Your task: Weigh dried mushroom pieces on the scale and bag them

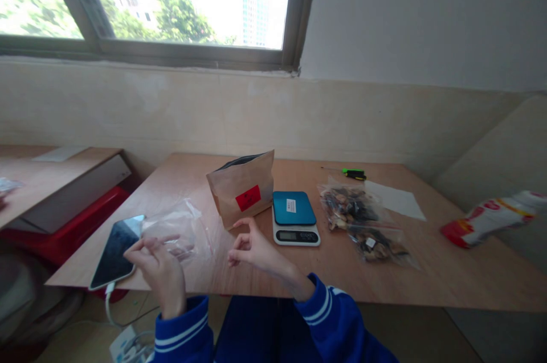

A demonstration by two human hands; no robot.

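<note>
At the table's front left, my left hand (160,274) has its fingers bent together at the near edge of a clear plastic bag (188,226). The exact grip is hard to make out. My right hand (258,252) hovers right of that bag, index finger and thumb apart, the other fingers curled, with nothing visible in it. Behind it stands a brown paper pouch (226,198) with a red label, its top partly open. Next to the pouch is a kitchen scale (294,217) with a blue plate; no load rests on it.
Two clear bags of dried brown pieces (348,206) (378,243) lie right of the scale. Behind them are a green-and-black screwdriver (354,173) and white paper (397,199). A red-and-white bottle (491,217) stands far right. A phone (117,252) with a cable lies left.
</note>
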